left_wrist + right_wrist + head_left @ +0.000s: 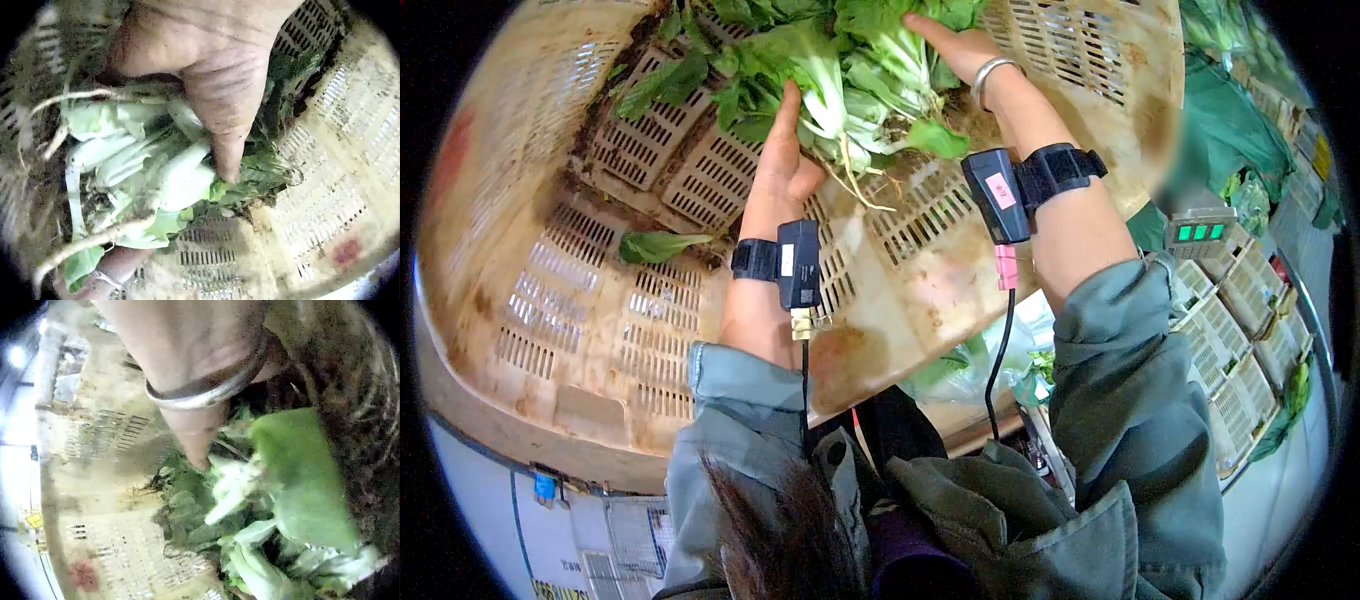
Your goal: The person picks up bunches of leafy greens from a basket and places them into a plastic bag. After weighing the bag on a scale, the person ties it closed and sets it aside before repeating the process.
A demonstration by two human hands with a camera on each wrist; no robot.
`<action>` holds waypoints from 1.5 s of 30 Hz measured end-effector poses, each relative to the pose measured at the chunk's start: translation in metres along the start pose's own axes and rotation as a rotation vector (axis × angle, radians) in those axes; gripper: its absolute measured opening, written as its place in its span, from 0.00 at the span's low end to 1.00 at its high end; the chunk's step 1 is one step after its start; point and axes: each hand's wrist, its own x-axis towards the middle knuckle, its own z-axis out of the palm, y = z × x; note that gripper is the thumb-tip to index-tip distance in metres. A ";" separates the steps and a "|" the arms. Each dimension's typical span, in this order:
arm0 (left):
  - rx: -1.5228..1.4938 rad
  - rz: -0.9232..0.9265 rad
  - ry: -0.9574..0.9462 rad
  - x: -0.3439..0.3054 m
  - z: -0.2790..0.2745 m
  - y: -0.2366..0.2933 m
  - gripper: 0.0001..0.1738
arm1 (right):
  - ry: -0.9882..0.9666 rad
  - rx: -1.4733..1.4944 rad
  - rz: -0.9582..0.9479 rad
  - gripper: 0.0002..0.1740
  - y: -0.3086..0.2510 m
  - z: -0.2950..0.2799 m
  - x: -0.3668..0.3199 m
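Observation:
A bunch of leafy greens (830, 95) with pale stems and thin roots lies between the two hands, over the slotted plastic crate (890, 215). My left hand (783, 160) grips its left side; the left wrist view shows the thumb (228, 134) laid across the white stems (181, 175). On the far right side, my right hand (962, 55) holds the bunch, a thumb pressed on the leaves and the other fingers hidden beneath. A silver bangle (209, 394) circles the right wrist. Long roots hang toward me.
One loose leaf (662, 246) lies on the crate floor at left. Beyond the crate's right side are a scale display (1200, 231), pale crates (1235, 385) and a green cloth (1225, 130). A clear plastic bag (960, 370) with greens sits below the crate's near edge.

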 end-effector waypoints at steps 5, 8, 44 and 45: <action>-0.178 0.061 -0.110 0.013 0.003 -0.021 0.32 | -0.011 0.366 -0.098 0.50 -0.006 0.025 -0.019; -0.192 0.031 0.044 0.016 0.010 -0.022 0.29 | -0.066 0.323 -0.104 0.49 -0.015 0.014 -0.035; -0.171 0.159 -0.056 -0.008 -0.024 -0.023 0.35 | -0.166 0.602 0.047 0.33 -0.011 0.048 -0.049; -0.078 0.146 0.015 -0.013 -0.019 -0.019 0.37 | -0.187 0.620 -0.011 0.29 -0.005 0.048 -0.041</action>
